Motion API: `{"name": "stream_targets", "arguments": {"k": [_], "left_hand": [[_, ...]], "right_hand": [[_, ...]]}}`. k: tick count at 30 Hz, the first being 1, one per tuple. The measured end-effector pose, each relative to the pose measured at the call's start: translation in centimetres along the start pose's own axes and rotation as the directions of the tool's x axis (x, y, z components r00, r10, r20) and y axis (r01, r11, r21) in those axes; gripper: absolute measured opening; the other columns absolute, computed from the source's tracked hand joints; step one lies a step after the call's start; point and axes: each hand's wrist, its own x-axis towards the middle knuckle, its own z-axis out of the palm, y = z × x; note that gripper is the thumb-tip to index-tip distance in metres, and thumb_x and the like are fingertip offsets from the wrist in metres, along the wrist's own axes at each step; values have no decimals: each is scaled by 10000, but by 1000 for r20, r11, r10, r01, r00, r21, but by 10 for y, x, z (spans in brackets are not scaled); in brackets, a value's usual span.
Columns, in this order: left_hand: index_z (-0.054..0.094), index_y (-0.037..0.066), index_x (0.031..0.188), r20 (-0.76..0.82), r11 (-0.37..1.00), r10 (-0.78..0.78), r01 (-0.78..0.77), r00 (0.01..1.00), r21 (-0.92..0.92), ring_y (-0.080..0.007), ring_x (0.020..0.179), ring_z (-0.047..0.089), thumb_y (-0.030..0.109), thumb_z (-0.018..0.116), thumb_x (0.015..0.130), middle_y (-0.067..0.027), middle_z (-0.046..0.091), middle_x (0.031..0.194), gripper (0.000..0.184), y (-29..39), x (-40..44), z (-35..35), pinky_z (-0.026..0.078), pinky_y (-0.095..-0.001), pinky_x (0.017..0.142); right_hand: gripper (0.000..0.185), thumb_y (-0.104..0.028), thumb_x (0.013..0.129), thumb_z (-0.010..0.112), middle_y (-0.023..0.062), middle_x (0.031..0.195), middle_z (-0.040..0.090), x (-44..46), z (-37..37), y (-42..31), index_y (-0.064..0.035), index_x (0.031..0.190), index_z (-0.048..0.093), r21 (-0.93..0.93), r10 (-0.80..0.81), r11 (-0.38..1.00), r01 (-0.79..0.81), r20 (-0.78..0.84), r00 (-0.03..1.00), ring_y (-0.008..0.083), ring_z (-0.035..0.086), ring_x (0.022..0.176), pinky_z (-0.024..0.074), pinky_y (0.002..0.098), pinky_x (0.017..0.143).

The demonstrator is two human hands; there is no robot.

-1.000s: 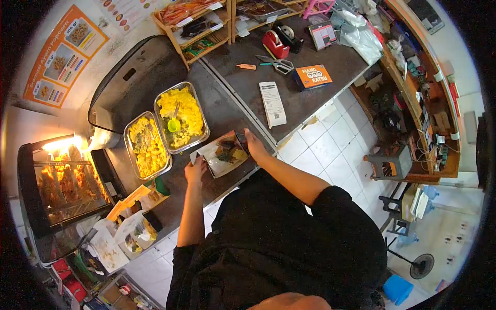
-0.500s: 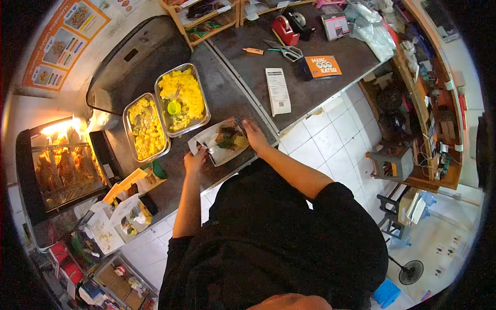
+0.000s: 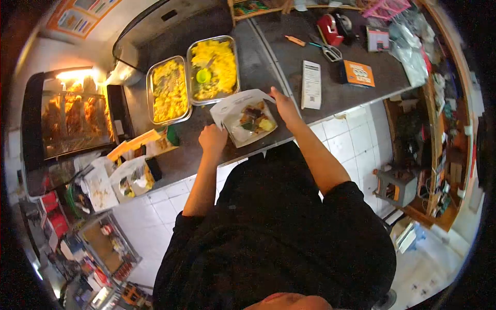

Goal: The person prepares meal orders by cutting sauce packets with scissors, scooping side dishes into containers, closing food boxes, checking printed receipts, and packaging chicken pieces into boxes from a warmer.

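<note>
A white paper food box (image 3: pixel 237 133) sits near the counter's front edge, its lid raised at the back. Inside lie dark brown pieces, something green and a yellow portion (image 3: pixel 266 124). My left hand (image 3: pixel 213 138) is closed at the box's left corner, fingers curled over the edge. At the right back corner, my right hand (image 3: pixel 284 106) pinches the side of the raised lid. Just behind the box stand two metal trays of yellow food, the right tray (image 3: pixel 238 77) with a lime-green scoop (image 3: pixel 203 76) in it, the left tray (image 3: pixel 149 98) beside it.
A printed receipt (image 3: pixel 311 85), an orange box (image 3: pixel 360 74), scissors (image 3: pixel 330 52) and a red tape dispenser (image 3: pixel 328 30) lie on the right counter. A lit glass warmer (image 3: pixel 75 111) with fried pieces stands left. Near it are open paper packages (image 3: pixel 133 178).
The lid of the food box now stands up at the back, and both hands have shifted along its edges. The camera view has turned, moving the whole scene in the picture.
</note>
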Motion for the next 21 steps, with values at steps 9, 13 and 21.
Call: {"name": "stream_targets", "arguments": {"k": [9, 13, 21], "left_hand": [[733, 46, 804, -118, 981, -77, 54, 990, -187, -411, 718, 702, 347, 681, 839, -200, 710, 763, 307, 10, -37, 30, 560, -510, 681], [760, 80, 878, -67, 946, -193, 168, 979, -276, -405, 766, 710, 342, 665, 839, -199, 719, 791, 282, 6, -37, 25, 564, -505, 699], [778, 135, 953, 6, 982, -39, 39, 999, -184, -378, 786, 714, 318, 674, 817, -171, 729, 818, 250, -18, -13, 2, 568, -490, 707]], "right_hand": [[642, -575, 876, 684, 165, 1303, 655, -35, -4, -47, -41, 1232, 695, -68, 305, 950, -303, 14, 952, 297, 574, 1243, 412, 424, 1045], [505, -430, 913, 691, 134, 1301, 658, -25, 0, -28, -45, 1239, 691, 40, 229, 972, -232, 71, 971, 263, 575, 1234, 407, 380, 1047], [459, -433, 950, 651, 106, 1192, 681, -22, 19, 11, -62, 1218, 679, 164, 326, 926, -339, 101, 940, 247, 594, 1146, 417, 377, 1015]]}}
